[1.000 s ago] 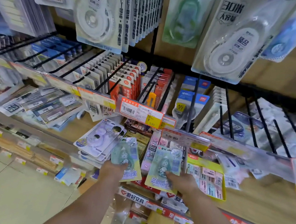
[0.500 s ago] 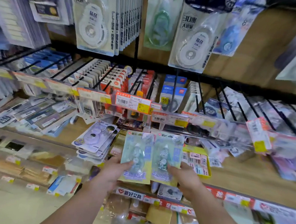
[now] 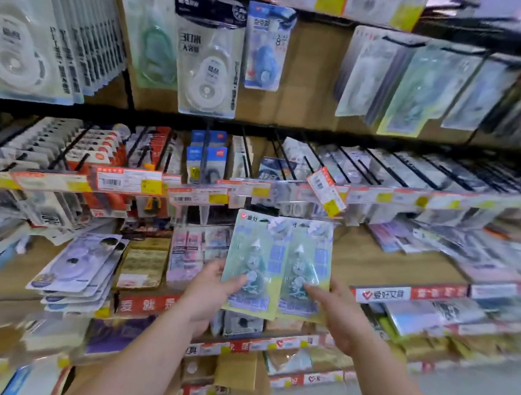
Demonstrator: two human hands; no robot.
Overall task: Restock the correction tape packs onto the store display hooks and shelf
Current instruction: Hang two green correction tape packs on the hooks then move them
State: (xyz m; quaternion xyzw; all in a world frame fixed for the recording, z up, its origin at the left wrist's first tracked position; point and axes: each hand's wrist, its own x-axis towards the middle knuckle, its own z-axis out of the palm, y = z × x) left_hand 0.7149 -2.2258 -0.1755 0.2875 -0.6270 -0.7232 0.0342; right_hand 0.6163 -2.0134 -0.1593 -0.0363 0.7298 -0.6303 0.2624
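1. Left hand (image 3: 208, 291) pinches the left correction tape pack (image 3: 254, 263); right hand (image 3: 341, 316) pinches the right pack (image 3: 305, 268), both upright before the shelf (image 3: 383, 263).
2. Judged light, stiff-carded, slippery blister; grip card edges, hang-hole clear.

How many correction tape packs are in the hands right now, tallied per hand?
Green pack held by the left hand: 1
Green pack held by the right hand: 1
Total held: 2
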